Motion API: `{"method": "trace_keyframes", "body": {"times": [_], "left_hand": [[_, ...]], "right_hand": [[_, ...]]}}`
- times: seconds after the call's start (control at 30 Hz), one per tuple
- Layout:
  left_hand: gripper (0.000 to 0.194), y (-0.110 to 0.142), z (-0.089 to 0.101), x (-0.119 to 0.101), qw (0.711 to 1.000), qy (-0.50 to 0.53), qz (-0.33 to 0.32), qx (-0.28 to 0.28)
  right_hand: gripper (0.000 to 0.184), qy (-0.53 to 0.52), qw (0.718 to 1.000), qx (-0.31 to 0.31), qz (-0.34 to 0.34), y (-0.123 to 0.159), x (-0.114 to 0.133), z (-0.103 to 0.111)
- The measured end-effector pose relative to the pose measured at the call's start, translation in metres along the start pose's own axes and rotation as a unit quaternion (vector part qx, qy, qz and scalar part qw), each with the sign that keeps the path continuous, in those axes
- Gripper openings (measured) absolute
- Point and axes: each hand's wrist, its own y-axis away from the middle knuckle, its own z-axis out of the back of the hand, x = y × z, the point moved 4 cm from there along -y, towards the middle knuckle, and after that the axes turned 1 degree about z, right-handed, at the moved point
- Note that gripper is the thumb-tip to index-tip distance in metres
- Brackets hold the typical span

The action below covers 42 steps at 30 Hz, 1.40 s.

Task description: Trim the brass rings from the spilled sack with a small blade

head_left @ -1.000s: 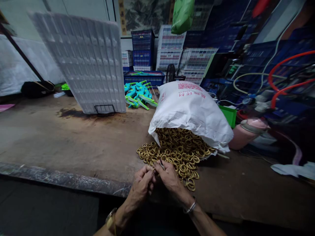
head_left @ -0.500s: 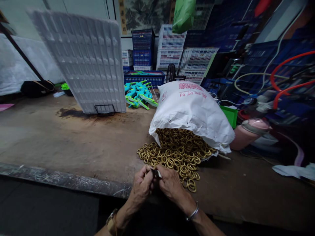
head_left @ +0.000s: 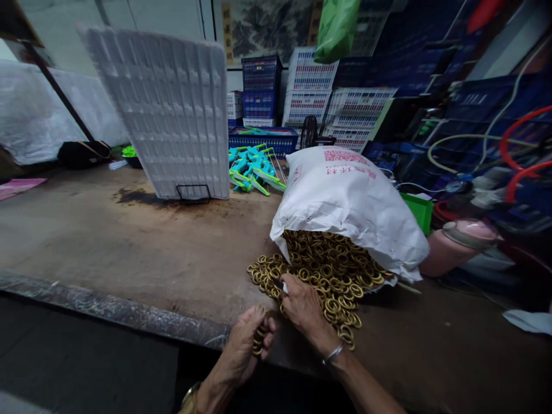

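Several gold-coloured rings (head_left: 257,343) are gathered in the curled fingers of the left hand (head_left: 241,344), far more lying loose in the heap (head_left: 331,277) between white sack (head_left: 345,195) and worktop (head_left: 194,247) edge, where the right hand (head_left: 305,307) pinches a small dark-and-pale tool (head_left: 285,288).

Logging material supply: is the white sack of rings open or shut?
Open: the white sack lies on its side, brass-colored rings spilling from its mouth onto the table.

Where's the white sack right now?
In the head view, the white sack lies right of centre on the table, the pink bottle at its right and gold rings spilled from its mouth.
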Motion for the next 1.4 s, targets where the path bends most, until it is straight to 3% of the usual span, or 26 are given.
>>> {"method": "trace_keyframes", "body": {"times": [0.27, 0.4, 0.6, 1.0, 1.2, 1.3, 1.4], "left_hand": [[0.019, 0.000, 0.017, -0.002, 0.999, 0.052, -0.005, -0.015], [0.026, -0.004, 0.020, 0.000, 0.996, 0.085, 0.013, -0.004], [0.019, -0.010, 0.022, -0.001, 0.989, 0.144, 0.009, -0.010], [0.032, -0.019, 0.014, 0.005, 0.995, 0.079, 0.036, -0.040], [0.039, -0.024, 0.013, 0.004, 0.996, -0.002, -0.004, -0.094], [0.037, -0.032, 0.012, -0.005, 0.990, -0.058, -0.052, -0.118], [0.042, -0.042, 0.008, -0.013, 0.981, -0.109, -0.091, -0.130]], "right_hand": [[0.014, 0.072, 0.996, 0.042, -0.017, -0.023, 0.011, -0.020], [0.016, 0.075, 0.996, 0.037, -0.016, -0.028, 0.008, -0.021], [0.013, 0.057, 0.998, 0.021, -0.004, -0.028, 0.002, -0.018], [0.017, 0.026, 1.000, 0.005, -0.004, -0.025, -0.001, -0.011], [0.022, -0.051, 0.997, -0.040, -0.028, -0.028, -0.014, -0.007], [0.019, -0.155, 0.986, -0.048, -0.025, -0.027, -0.018, -0.004], [0.028, -0.277, 0.960, -0.039, -0.026, -0.021, -0.016, -0.004]]}}
